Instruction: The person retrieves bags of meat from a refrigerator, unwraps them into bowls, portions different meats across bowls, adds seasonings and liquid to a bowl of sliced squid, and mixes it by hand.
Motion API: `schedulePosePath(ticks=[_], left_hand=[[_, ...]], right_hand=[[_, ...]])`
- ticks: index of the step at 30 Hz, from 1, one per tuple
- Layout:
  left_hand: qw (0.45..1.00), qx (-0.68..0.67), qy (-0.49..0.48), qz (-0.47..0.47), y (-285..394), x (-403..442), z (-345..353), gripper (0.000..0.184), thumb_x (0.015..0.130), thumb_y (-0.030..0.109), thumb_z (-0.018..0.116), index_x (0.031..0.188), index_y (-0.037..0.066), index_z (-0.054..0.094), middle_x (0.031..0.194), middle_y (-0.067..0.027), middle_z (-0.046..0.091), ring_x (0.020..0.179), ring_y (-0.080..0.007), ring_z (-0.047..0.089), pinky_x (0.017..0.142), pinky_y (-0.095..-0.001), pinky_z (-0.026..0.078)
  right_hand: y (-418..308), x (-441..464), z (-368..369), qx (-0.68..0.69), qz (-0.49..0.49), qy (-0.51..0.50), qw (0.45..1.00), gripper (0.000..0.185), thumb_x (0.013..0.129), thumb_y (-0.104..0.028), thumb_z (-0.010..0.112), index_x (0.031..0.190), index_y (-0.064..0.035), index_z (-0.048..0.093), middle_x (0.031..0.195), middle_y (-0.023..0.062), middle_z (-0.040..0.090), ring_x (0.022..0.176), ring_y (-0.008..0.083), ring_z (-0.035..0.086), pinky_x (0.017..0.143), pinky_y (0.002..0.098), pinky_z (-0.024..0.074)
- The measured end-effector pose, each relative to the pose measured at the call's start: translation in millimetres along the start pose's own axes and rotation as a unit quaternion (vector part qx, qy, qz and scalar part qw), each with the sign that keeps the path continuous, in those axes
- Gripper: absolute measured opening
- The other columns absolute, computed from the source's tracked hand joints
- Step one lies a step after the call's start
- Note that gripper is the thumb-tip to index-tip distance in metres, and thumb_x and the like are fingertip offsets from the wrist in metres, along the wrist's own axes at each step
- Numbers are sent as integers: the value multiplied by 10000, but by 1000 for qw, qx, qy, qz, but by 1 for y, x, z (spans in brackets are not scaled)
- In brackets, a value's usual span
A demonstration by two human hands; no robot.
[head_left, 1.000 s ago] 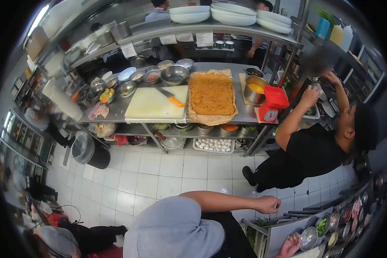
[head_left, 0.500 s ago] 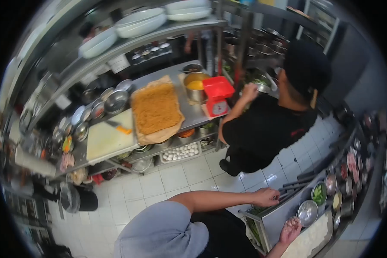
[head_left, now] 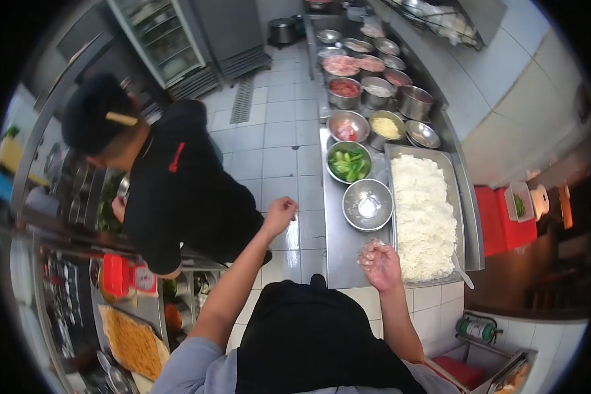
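Note:
My left hand [head_left: 281, 217] is over the floor to the left of the steel counter [head_left: 343, 253], its fingers loosely curled together with nothing visible in them. Palm up at the counter's near end, my right hand [head_left: 379, 264] has half-bent fingers set apart, with pale wet bits on them. Just beyond it sits a steel bowl [head_left: 368, 205] that looks empty. A long tray of white rice-like food [head_left: 425, 217] lies to its right, with a utensil handle [head_left: 463, 272] at the near corner. Behind the bowl is a bowl of green vegetables [head_left: 349, 163].
A co-worker in black [head_left: 187, 184] stands close on the left. Bowls of meat [head_left: 341, 65] and other food line the counter's far part. At lower left are a red scale [head_left: 144, 278] and a sheet of orange-brown food [head_left: 132, 341]. A fire extinguisher [head_left: 477, 329] is at lower right.
The view has swung right, from the prep table to the steel counter, which now lies ahead. The co-worker now appears on the left. My right hand is now fully in view beside the empty-looking bowl.

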State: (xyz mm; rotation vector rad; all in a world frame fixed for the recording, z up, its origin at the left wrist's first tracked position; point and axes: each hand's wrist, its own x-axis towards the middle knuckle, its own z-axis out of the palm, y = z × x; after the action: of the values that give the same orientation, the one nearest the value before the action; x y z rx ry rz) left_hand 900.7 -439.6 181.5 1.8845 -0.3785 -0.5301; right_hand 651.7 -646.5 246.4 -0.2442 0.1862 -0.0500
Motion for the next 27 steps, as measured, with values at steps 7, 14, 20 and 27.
schedulePosePath(ticks=[7, 14, 20, 27], left_hand=[[983, 99, -47, -145, -105, 112, -12, 211, 861, 196, 590, 827, -11, 607, 584, -105, 601, 418, -146, 518, 392, -284, 407], [807, 478, -346, -14, -200, 202, -29, 351, 791, 262, 574, 871, -67, 666, 920, -227, 681, 875, -357, 664, 798, -407, 525], [893, 278, -284, -214, -134, 275, -32, 337, 854, 198, 492, 725, -59, 669, 740, -150, 702, 589, -238, 683, 524, -357, 544], [898, 295, -278, -172, -129, 353, -60, 337, 844, 213, 509, 720, -60, 663, 731, -155, 702, 556, -242, 676, 493, -352, 539]], right_hand=[[-20, 70, 15, 59, -51, -14, 997, 144, 907, -193, 535, 895, -62, 596, 883, 62, 571, 770, 149, 487, 672, 279, 402], [-63, 168, 58, 17, -151, 69, 986, 83, 860, -158, 567, 878, -78, 580, 853, 40, 550, 742, 139, 482, 633, 271, 403], [-100, 188, 84, -3, -237, 103, 966, 95, 861, -155, 551, 868, -61, 562, 787, 18, 476, 694, 130, 442, 595, 264, 391], [-96, 180, 71, 51, -321, 99, 940, 136, 863, -168, 542, 859, -36, 574, 789, 33, 488, 693, 128, 453, 592, 251, 394]])
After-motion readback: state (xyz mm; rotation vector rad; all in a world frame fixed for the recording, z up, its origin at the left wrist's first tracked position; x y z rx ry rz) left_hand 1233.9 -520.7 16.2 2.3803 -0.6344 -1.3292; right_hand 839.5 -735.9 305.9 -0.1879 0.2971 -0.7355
